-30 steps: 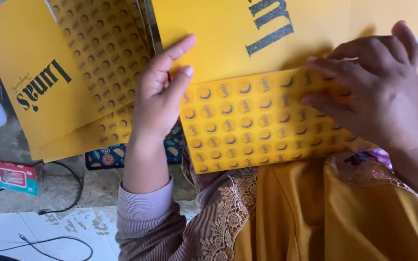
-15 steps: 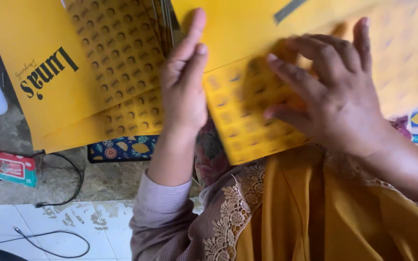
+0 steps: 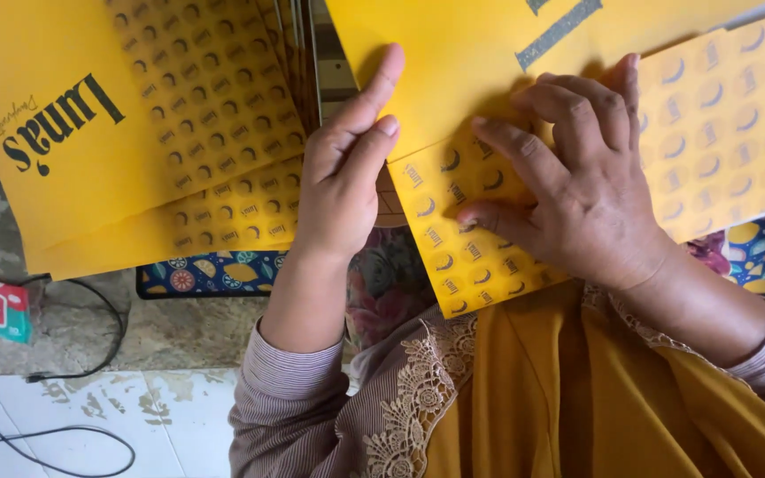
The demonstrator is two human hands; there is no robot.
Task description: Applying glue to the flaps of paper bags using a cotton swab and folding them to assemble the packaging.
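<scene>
Between our left hand (image 3: 340,190) and right hand (image 3: 582,190) only a narrow gap stays free. Left of our left hand, a stack of yellow sheets (image 3: 135,133) blocks the way; below it, bare floor (image 3: 135,416) crossed by a black cable (image 3: 81,305)

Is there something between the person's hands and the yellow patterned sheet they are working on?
Nothing visible. The right hand lies flat on the yellow patterned sheet, fingers spread over it. The left hand rests at the sheet's left edge, with only bare card beneath.
</scene>
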